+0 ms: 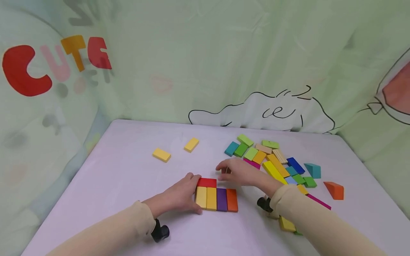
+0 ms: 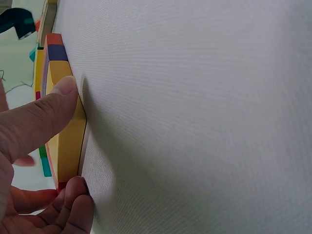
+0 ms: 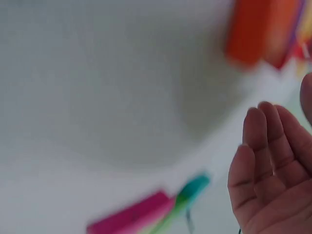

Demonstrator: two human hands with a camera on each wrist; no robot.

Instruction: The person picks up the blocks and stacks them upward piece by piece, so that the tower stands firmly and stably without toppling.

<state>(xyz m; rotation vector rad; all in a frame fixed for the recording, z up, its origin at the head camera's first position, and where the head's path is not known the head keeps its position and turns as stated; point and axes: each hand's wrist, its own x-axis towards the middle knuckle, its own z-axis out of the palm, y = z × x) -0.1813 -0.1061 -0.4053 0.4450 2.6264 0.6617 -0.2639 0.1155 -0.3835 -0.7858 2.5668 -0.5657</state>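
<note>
On the table, a flat cluster of toy building blocks lies in front of me. A pale yellow block, a deeper yellow block, a purple block and an orange block stand side by side, with a red block across the far ends of the yellow pair. My left hand holds the cluster's left end, thumb at the near corner and fingertips by the red block. In the left wrist view the thumb presses the yellow side. Just right of the red block, my right hand hovers with loosely bent, unoccupied fingers.
Two loose yellow blocks lie at the back left. A scattered pile of coloured blocks, including a long yellow one, spreads along the right, partly behind my right forearm. An orange wedge sits farther right. Printed fabric hangs behind the table.
</note>
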